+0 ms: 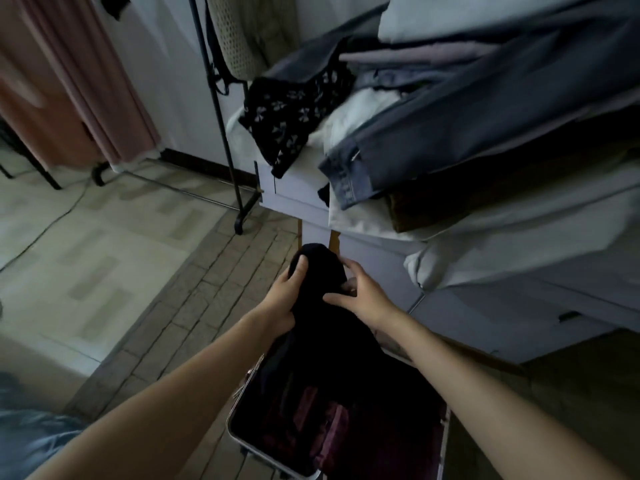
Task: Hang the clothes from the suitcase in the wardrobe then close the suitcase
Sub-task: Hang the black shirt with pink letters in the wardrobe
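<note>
A black garment (320, 271) is lifted above the open suitcase (242, 434) on the floor at the bottom middle. My left hand (285, 299) grips its left side with the thumb over the top. My right hand (360, 296) holds its right side, fingers curled into the cloth. The garment's lower part hangs down into the suitcase, where dark red clothes (332, 434) lie. A black clothes rack (221, 133) stands behind, with a cream knit garment (239, 39) hanging from it.
A pile of clothes, among them a blue denim piece (433, 140) and a black patterned piece (287, 116), covers a white chest of drawers (298, 192) at the right. A pink curtain (69, 81) hangs at the left. A cable (45, 226) crosses the floor.
</note>
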